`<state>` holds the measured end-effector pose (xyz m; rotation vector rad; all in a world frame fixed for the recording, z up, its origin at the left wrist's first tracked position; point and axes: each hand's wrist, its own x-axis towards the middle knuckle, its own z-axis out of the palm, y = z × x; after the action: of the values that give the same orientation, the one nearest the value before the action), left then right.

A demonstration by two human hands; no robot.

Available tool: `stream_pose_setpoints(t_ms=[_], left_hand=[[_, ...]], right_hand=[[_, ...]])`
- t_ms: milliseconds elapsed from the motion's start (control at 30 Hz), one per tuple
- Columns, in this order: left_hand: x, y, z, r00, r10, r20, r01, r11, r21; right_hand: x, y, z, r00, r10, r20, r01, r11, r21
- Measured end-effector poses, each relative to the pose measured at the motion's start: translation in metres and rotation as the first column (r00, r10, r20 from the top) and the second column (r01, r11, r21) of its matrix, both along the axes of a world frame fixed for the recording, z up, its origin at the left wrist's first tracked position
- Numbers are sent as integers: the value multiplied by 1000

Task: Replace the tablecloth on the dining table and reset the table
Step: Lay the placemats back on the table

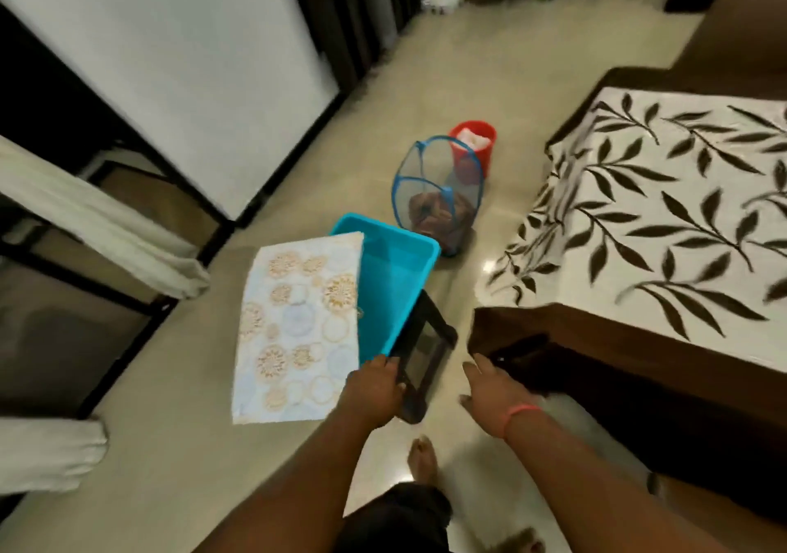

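Left hand [374, 386]: grip clenched on one blue tub [394, 280] and one dark frame [421, 365].
Cloth [298, 322]: one, patterned, draped over tub's left edge.
Right hand [494, 390]: released, fingers spread, above floor [426, 84].
Floor: one mesh hamper [440, 194], one red bucket [472, 143].

Mesh hamper [440, 194] beside red bucket [472, 143]

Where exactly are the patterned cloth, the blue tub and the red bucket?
patterned cloth [294, 326]: head view, middle of the cloth.
blue tub [394, 269]: head view, bare inner wall.
red bucket [487, 156]: head view, right side wall.
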<state>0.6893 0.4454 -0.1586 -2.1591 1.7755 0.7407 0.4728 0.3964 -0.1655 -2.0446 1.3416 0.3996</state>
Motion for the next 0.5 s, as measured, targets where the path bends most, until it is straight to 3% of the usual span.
stream_pose_setpoints(t_ms=[200, 300, 500], left_hand=[[134, 31, 29, 927, 374, -35, -375, 916, -143], [199, 41, 18, 857, 510, -79, -516, 850, -105], [309, 31, -9, 764, 605, -226, -624, 781, -18]], right_hand=[[87, -13, 34, 994, -25, 111, 22, 999, 32], [120, -18, 28, 985, -130, 110, 118, 987, 107], [219, -19, -3, 960, -280, 19, 270, 940, 207]])
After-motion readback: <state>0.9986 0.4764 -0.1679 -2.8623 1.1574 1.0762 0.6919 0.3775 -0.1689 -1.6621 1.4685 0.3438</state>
